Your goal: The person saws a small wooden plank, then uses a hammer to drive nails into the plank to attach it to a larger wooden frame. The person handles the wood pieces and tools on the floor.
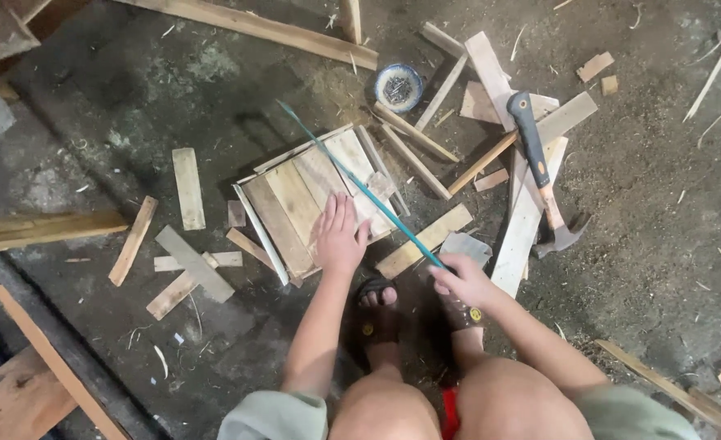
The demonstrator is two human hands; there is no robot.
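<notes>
My left hand (338, 238) lies flat, fingers spread, on a small panel of wooden slats (295, 204) on the ground. My right hand (463, 282) grips the near end of a thin green saw blade (352, 177), which runs diagonally up-left across the panel. My sandalled feet (379, 314) sit just below the panel, between my bare knees.
A hammer with a black and orange handle (540, 167) lies on pale planks at right. A small blue bowl of nails (399, 86) sits above the panel. Loose wood offcuts (187, 187) are scattered left; long boards (42, 228) edge the far left and top.
</notes>
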